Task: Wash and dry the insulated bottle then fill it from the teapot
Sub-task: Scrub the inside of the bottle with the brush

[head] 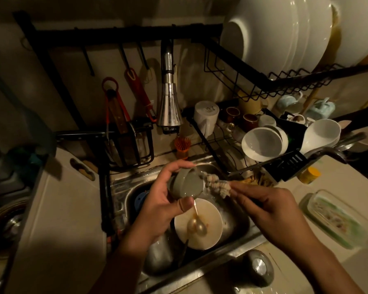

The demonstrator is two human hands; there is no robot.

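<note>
Head view. Left hand (157, 200) grips the grey-green bottle (184, 184), fingers over the top and thumb under it, with one flat end towards the camera. Right hand (270, 211) pinches the handle of the brush (217, 184). The brush head touches the bottle's far right edge; cannot tell if it enters the mouth. The hands are apart, joined only through brush and bottle.

Bottle is in the air over the sink (123, 187), above the far rim of the bowl (198, 223). Room: faucet (169, 102) hangs behind and above, well apart from the bottle. The lower edge of the rack (263, 164) runs just behind the brush, tight on that side. The basin under the hands is crowded; to the left, bare table (68, 209) lies beside the sink rim.

Counts: 1 bottle, 1 brush, 1 bowl in the sink, 2 spoons (197, 227) lying in that bowl, 2 brown cups (233, 113) on the rack.
</note>
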